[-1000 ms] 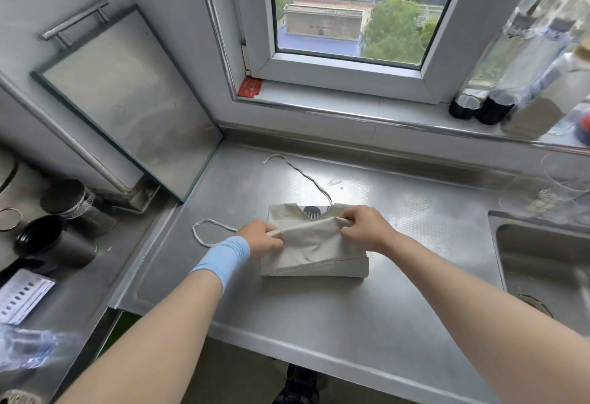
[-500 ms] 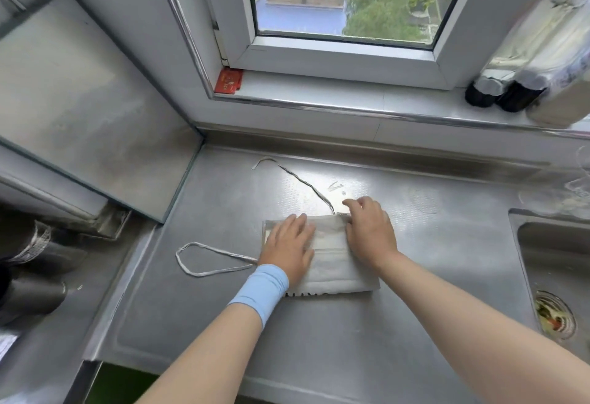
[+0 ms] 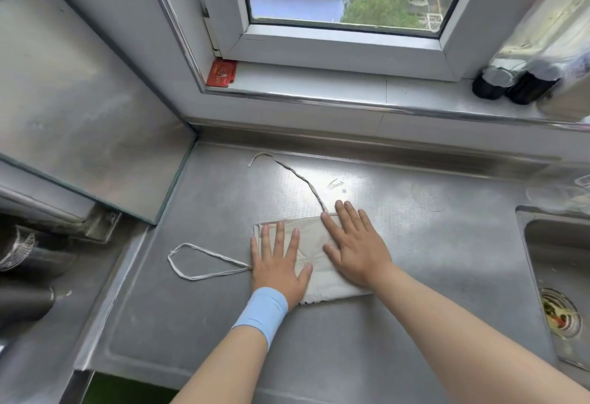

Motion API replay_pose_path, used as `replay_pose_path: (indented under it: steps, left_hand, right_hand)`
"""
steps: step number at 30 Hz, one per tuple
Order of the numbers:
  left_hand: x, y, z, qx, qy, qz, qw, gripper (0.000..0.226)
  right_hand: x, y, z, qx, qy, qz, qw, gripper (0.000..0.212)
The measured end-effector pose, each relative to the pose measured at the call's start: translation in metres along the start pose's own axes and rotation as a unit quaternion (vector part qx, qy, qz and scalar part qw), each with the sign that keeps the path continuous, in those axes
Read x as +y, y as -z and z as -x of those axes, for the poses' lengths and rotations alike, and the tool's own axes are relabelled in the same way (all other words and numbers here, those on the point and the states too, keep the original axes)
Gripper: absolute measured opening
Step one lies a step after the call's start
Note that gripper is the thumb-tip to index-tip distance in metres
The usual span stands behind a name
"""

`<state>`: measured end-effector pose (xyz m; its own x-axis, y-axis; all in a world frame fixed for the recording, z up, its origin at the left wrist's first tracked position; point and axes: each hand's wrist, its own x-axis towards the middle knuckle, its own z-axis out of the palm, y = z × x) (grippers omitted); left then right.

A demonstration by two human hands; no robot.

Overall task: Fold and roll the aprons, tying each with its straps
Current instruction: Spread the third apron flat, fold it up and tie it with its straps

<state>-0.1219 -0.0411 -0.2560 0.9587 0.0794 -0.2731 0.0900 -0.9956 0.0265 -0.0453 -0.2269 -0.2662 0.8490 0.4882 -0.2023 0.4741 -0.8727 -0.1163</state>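
On the steel counter (image 3: 319, 339), 2 hands (image 3: 281, 271) (image 3: 356, 250) press a rectangular cloth apron (image 3: 311, 234).

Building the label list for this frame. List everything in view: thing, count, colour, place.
folded apron: one, beige, centre of counter, under both hands
strap loop: one, beige, on counter left of apron
loose strap: one, beige, runs from apron's far edge toward the wall
counter: one, steel grey, foreground
sink: one, steel, right edge
window: one, white frame, above counter
red card: one, left corner of sill
bottles: two, dark, right end of sill, blurred
steel panel: one, grey, at left
wristband: one, light blue, left wrist
left hand: flat on apron's left part
right hand: flat on apron's right part
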Motion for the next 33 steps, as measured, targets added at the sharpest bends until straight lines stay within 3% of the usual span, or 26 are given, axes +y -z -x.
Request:
replay_pose_path:
  steps: [3, 8, 15, 18, 21, 23, 25, 27, 31, 33]
  left_hand:
    - [0.013, 0.008, -0.009, 0.014, -0.031, -0.042, 0.999, 0.08]
    - [-0.001, -0.008, -0.017, 0.005, -0.076, -0.016, 0.997, 0.071]
    - [-0.032, -0.01, 0.001, -0.007, 0.015, -0.016, 1.0, 0.07]
    - [-0.03, -0.001, 0.005, 0.02, 0.02, -0.019, 0.999, 0.075]
    - [-0.03, 0.006, 0.014, 0.075, -0.097, 0.011, 0.992, 0.062]
    - [-0.033, 0.006, 0.02, 0.109, -0.149, 0.038, 0.982, 0.058]
    - [-0.038, 0.008, 0.029, 0.084, -0.136, 0.065, 0.985, 0.049]
    - [-0.045, 0.005, 0.037, 0.046, -0.13, 0.08, 0.987, 0.039]
    - [-0.054, 0.016, 0.048, -0.02, -0.146, 0.077, 0.986, 0.085]
    - [-0.058, 0.022, 0.043, -0.032, -0.155, 0.09, 0.983, 0.078]
  right_hand:
    - [-0.017, 0.0, -0.004, 0.019, 0.005, 0.001, 1.0, 0.067]
    - [-0.031, -0.01, 0.005, 0.005, -0.007, -0.072, 0.997, 0.068]
    - [-0.012, -0.008, 0.011, 0.029, 0.034, -0.034, 0.998, 0.063]
    - [-0.018, -0.004, 0.015, 0.084, 0.082, -0.015, 0.993, 0.046]
    - [-0.022, 0.004, 0.031, 0.1, 0.153, -0.004, 0.983, 0.02]
    - [-0.018, 0.01, 0.043, 0.059, 0.176, -0.011, 0.983, 0.031]
    - [-0.011, 0.015, 0.052, 0.017, 0.189, 0.0, 0.982, 0.059]
    - [-0.009, 0.019, 0.056, -0.003, 0.201, 0.016, 0.979, 0.069]
    - [-0.008, 0.024, 0.056, -0.015, 0.204, 0.047, 0.978, 0.053]
    - [-0.007, 0.031, 0.054, -0.004, 0.16, -0.003, 0.987, 0.03]
